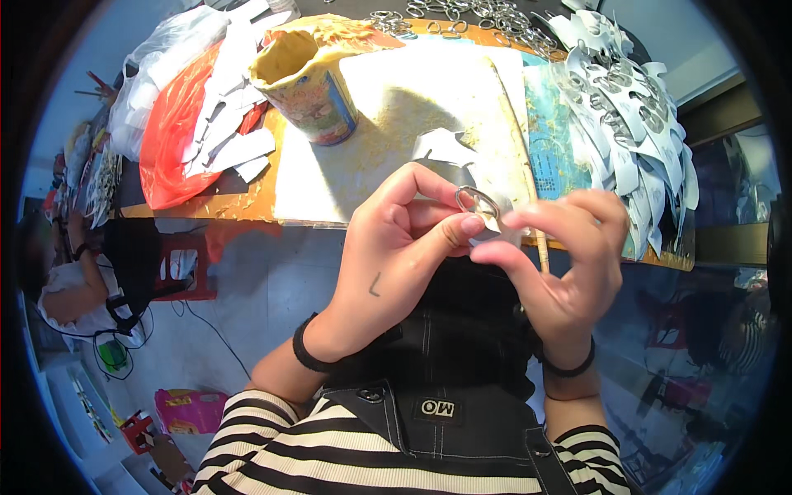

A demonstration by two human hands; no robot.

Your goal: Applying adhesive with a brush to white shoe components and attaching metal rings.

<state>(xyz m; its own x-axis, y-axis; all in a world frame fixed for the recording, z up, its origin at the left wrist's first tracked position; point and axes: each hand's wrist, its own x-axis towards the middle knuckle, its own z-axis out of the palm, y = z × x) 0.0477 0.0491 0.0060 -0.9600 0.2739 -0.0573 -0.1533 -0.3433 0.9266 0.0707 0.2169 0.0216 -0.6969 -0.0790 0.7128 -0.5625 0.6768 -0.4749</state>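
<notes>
My left hand (396, 256) is closed, pinching an oval metal ring (477, 200) between thumb and fingers. A small white strip (503, 233) runs through the ring, with a yellowish patch near the thumb tip. From the other side, the curled thumb and index finger of my right hand (573, 256) close round the strip's blurred end. Both hands are raised in front of the table's near edge. Just beyond them, a curved white piece (445, 148) lies on the pale work sheet (388, 91).
A glue-smeared can (309, 99) stands on the sheet. A long thin stick (516, 124) lies to its right. White pieces with rings (619, 115) are heaped at right, loose metal rings (503, 21) at the back. White strips (235, 124) and a red plastic bag (177, 136) sit at left.
</notes>
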